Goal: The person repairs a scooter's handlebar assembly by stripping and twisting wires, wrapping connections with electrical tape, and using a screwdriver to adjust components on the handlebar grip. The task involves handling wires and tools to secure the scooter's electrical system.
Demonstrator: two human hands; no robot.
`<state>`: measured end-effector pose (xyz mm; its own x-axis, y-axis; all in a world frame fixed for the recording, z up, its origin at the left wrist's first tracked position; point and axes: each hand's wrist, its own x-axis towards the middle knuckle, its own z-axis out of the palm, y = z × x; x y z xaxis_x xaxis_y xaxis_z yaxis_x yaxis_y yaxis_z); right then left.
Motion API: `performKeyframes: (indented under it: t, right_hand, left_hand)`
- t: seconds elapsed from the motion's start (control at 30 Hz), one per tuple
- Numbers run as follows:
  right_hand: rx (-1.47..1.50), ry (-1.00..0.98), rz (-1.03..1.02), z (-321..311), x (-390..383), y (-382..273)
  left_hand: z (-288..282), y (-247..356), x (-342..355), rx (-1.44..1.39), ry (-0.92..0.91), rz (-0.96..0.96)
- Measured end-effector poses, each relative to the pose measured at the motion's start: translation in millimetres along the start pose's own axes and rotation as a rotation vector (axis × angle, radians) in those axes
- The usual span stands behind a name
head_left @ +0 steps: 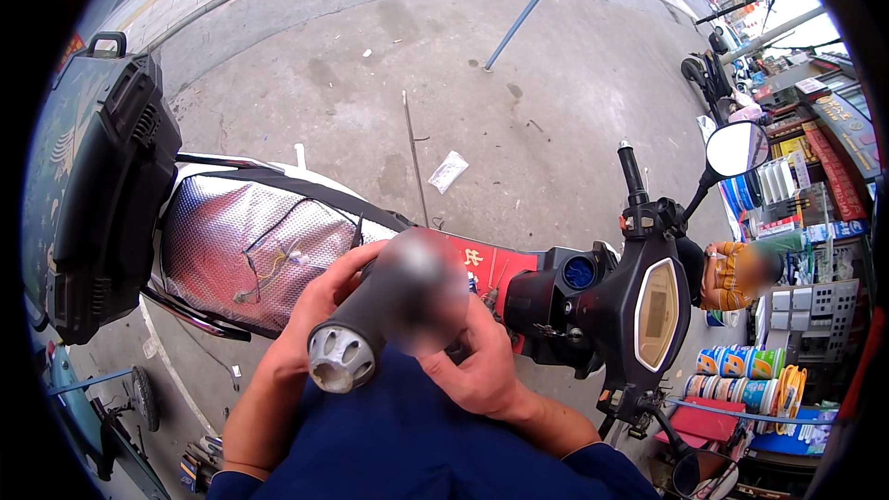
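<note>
Close in front of me is a black cylindrical object (348, 332) with a silver, slotted end pointing down and left. Blurring over its right part hides its exact kind. My left hand (319, 301) curls around its left side, with the fingertips partly hidden behind it. On the right, my right hand (486, 366) is closed, thumb and fingers bent towards each other at the blurred part. A dark piece shows between them, too unclear to name. Beyond both hands stands an electric scooter, its seat (245, 255) covered in silver quilted foil with loose thin wires on top.
The scooter's handlebar console (656, 315) is to the right, with a mirror (736, 148); a black top box (116, 194) is at the left. Small tools lie on the red footboard (514, 268). A person in yellow (727, 278) sits near shop goods. A blue pole (532, 9) rises from the pavement.
</note>
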<state>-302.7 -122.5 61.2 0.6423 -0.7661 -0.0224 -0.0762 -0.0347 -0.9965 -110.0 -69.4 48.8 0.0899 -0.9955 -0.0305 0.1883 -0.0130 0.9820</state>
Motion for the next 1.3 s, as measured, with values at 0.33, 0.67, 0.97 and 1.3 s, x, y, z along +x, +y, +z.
performKeyframes:
  t: [0.33, 0.67, 0.97, 1.3]
  right_hand:
    - [0.015, 0.007, -0.019, 0.5, -1.8, 1.4]
    - [0.048, 0.010, 0.074, 1.3, -3.0, -1.7]
    - [0.105, -0.050, 0.165, -2.5, -4.1, -6.1]
    - [0.097, -0.055, 0.175, -2.7, -5.0, -7.6]
  left_hand:
    - [6.0, 7.7, -2.9, -0.219, 0.059, -0.197]
    - [-0.4, -6.0, -4.2, -0.076, -0.028, 0.011]
    - [-1.2, -5.0, -2.5, -0.086, -0.076, -0.008]
    - [-2.5, -8.9, -3.1, -0.068, -0.085, 0.019]
